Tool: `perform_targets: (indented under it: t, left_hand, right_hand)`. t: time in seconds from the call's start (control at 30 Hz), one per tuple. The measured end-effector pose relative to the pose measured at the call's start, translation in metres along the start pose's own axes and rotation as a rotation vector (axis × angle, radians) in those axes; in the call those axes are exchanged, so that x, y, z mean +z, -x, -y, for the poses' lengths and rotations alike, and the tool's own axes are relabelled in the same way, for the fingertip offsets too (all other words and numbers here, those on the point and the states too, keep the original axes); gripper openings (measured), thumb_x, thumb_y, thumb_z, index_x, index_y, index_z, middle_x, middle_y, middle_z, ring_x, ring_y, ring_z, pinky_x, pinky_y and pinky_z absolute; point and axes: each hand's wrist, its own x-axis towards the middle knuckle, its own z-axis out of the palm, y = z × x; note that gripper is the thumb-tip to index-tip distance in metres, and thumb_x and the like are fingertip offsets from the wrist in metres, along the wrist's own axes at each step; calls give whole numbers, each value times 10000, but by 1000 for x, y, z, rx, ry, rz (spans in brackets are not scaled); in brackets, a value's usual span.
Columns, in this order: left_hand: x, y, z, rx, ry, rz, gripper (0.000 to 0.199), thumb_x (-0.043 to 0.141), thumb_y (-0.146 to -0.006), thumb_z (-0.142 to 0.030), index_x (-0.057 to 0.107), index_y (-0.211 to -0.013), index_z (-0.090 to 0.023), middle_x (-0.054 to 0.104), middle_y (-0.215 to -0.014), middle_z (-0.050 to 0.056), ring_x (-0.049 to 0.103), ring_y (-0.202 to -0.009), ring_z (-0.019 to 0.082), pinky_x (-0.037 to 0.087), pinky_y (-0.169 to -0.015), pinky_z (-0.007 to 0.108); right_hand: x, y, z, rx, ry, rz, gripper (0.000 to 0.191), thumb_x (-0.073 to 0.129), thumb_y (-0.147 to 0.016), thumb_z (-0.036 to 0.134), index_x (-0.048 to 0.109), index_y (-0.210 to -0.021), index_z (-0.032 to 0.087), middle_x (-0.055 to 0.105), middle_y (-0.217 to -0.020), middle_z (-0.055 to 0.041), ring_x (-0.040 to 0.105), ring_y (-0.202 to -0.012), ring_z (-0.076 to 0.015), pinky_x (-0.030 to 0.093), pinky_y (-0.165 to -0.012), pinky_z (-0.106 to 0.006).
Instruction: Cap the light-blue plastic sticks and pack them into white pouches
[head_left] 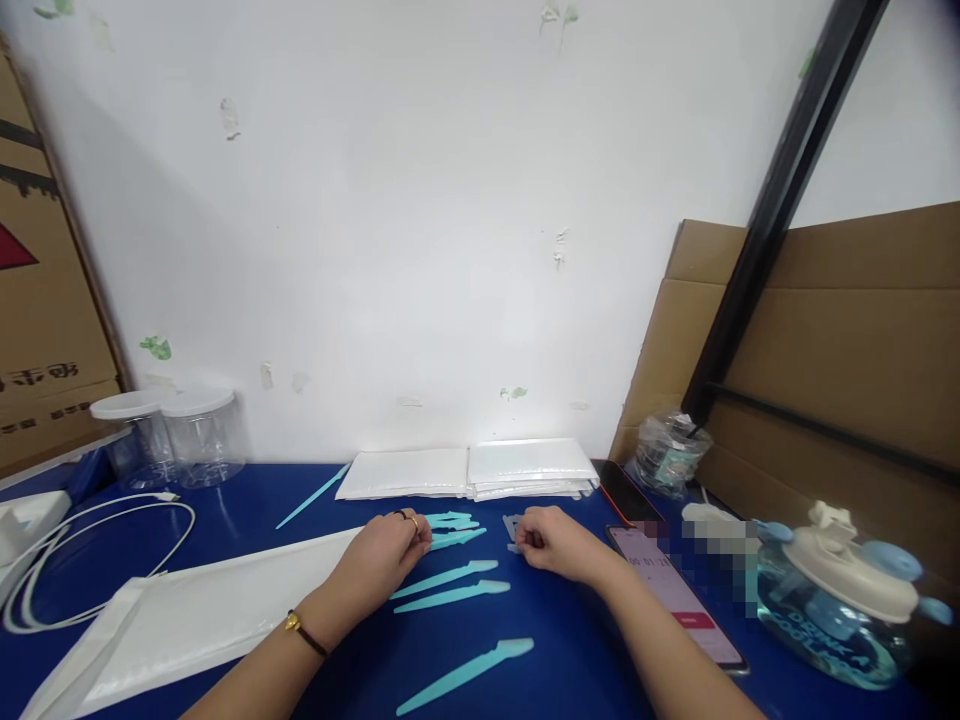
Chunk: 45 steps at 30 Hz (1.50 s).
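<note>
My left hand (390, 552) is curled, thumb and fingers pinched together over the handle end of a turquoise eyebrow razor (459, 538); the grip itself is partly hidden. More razors lie just behind those fingertips. Closer to me are two razors side by side (454, 598) and a single razor (465, 678). My right hand (553, 542) has its fingers bent in a pinch beside small translucent grey pieces (512, 528) on the blue table. Whatever is between those fingertips is hidden.
White padded envelopes (532, 465) are stacked along the wall. A long white envelope (217, 620) lies at left, near a white cable (191, 530) and clear jars (202, 440). Another razor (313, 495) lies behind. Rightward are a phone (675, 595) and a water bottle (840, 610).
</note>
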Motion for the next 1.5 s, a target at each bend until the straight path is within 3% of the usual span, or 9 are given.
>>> perform_targets:
  t: [0.23, 0.47, 0.63, 1.1, 1.33, 1.43, 1.5]
  left_hand:
    - [-2, 5, -13, -48, 343, 29, 254, 250, -940, -371, 414, -815, -221, 447, -713, -36, 404, -641, 127, 334, -598, 231]
    - [-2, 3, -15, -20, 391, 100, 370, 257, -932, -488, 467, -793, -217, 462, -711, -36, 409, -652, 126, 331, -606, 229]
    - [-3, 4, -14, -6, 412, 85, 420, 233, -937, -497, 523, -819, -216, 503, -737, -27, 456, -691, 132, 351, -655, 230]
    - [-7, 6, -19, -29, 390, 116, 457, 218, -930, -519, 541, -827, -212, 473, -699, -26, 437, -656, 131, 354, -610, 223]
    - [-1, 10, -28, 20, 425, 154, 425, 218, -945, -479, 498, -781, -205, 545, -786, -12, 484, -726, 131, 385, -699, 226]
    - [0, 13, -33, 3, 394, 161, 367, 251, -947, -441, 485, -785, -210, 521, -747, -25, 450, -670, 122, 366, -646, 222]
    - [0, 16, -37, 1, 345, 168, 315, 296, -939, -419, 487, -794, -214, 528, -752, -25, 446, -664, 122, 352, -626, 224]
  right_hand:
    - [-7, 3, 11, 24, -235, -60, 107, 500, -767, 116, 586, -783, 177, 554, -665, 30, 471, -570, -93, 341, -521, -181]
    - [-21, 4, 34, -24, -331, -235, 93, 500, -819, 163, 591, -817, 177, 569, -702, 4, 500, -637, -120, 373, -555, -205]
    - [-17, 4, 41, -103, -305, -278, 106, 511, -813, 155, 608, -840, 190, 585, -719, -2, 520, -650, -126, 392, -570, -213]
    - [-16, 3, 50, -99, -264, -250, 120, 515, -776, 130, 616, -808, 185, 586, -695, 3, 530, -624, -119, 402, -554, -206]
    - [-13, 6, 65, -114, -281, -71, 172, 514, -804, 157, 672, -855, 201, 654, -791, -23, 589, -694, -138, 437, -597, -219]
    - [-18, 7, 55, -52, -291, -55, 168, 538, -819, 207, 677, -913, 205, 670, -813, -28, 598, -689, -143, 430, -574, -220]
    - [-21, 5, 41, 6, -223, -136, 164, 538, -827, 234, 666, -924, 197, 659, -801, -30, 586, -674, -145, 424, -581, -232]
